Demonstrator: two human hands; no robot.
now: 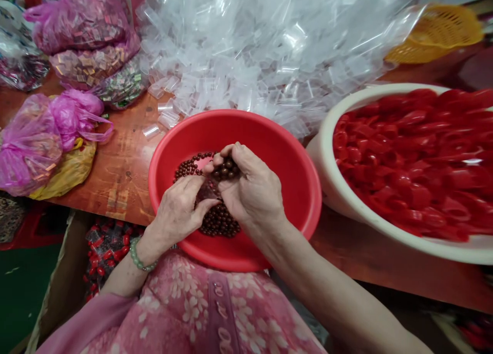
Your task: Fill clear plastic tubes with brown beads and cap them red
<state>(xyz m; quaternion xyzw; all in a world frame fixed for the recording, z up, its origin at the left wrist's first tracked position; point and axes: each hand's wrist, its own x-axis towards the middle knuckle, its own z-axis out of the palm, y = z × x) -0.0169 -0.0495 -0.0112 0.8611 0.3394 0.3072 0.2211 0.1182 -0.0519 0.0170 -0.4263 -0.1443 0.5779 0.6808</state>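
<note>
A red basin [300, 200] sits before me with many small round brown balls [220, 223] on its bottom. Over it, my right hand [256, 187] is cupped, its fingers curled round a handful of the same brown balls [227, 169]. Beside it, my left hand [183, 205] bends its fingers and thumb round what looks like a small clear plastic container [209, 190]. This container is partly covered by the fingers, and the two hands nearly meet at its top.
Behind the basin lies a big heap of clear plastic tubes [246, 81]. A white tub [327, 133] of red plastic parts [416, 169] stands at right, a yellow basket [442, 30] beyond it. Pink bags [84, 20] crowd the left. Below the table's left edge, a box holds red-capped containers [106, 251].
</note>
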